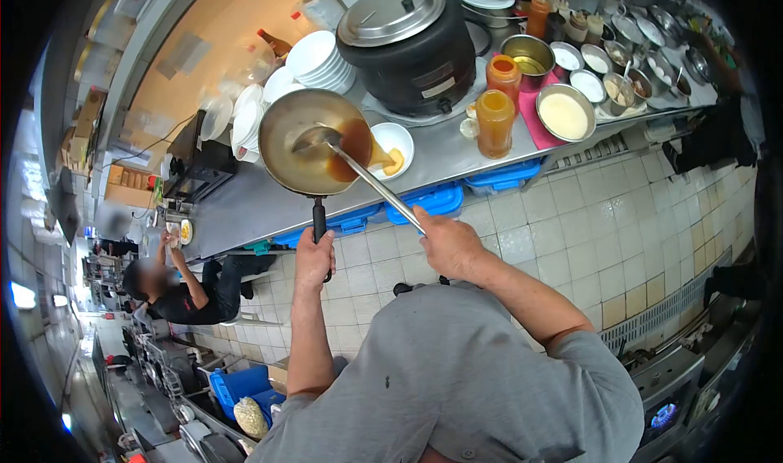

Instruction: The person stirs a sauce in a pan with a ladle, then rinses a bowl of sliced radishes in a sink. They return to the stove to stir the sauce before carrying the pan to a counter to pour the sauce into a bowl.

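My left hand is wrapped round the black handle of a frying pan, which is tilted over the steel counter. Brown liquid has gathered at the pan's right side and seems to run over the rim toward a white bowl. Some yellowish food shows in that bowl, partly hidden by the pan. In my right hand is the long metal handle of a ladle. The ladle's head rests inside the pan, beside the liquid.
A black soup warmer stands behind the bowl, with stacked white plates to its left. Sauce bottles and several ingredient bowls line the right side. A seated person is at far left. A burner flame shows lower right.
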Available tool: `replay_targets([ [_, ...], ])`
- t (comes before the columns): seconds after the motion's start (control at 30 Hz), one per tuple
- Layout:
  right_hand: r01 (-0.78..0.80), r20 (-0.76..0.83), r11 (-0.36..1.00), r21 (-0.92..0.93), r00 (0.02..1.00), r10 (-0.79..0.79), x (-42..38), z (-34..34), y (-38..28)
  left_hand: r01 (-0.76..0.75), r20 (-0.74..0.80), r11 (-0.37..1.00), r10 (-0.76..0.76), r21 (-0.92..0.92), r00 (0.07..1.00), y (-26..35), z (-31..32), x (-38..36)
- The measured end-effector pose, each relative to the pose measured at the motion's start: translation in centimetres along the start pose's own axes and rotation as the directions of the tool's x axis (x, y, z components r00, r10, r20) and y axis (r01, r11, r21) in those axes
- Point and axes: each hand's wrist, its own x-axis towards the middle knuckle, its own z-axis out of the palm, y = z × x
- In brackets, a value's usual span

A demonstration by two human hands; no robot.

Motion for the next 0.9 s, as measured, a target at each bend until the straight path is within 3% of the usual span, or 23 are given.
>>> replay_targets([
  [0.77, 0.072, -0.089, 0.995, 0.075, 0.994, -0.065, -0.4, -1.7, 2.3, 0.017, -0.191, 0.950, 0.045, 0.313, 0.981, 4.3, 1.7, -0.8],
  [0.83, 0.070, -0.091, 0.995, 0.073, 0.994, -0.063, -0.2, -1.5, 2.3, -0.101, -0.206, 0.871, 0.224, 0.481, 0.952, 2.4, 1.0, 0.2],
  [0.9, 0.062, -0.082, 0.996, 0.068, 0.995, -0.056, 0.0, -1.3, 2.4, -0.086, -0.221, 0.872, 0.216, 0.481, 0.951, 2.2, 1.0, 0.3],
])
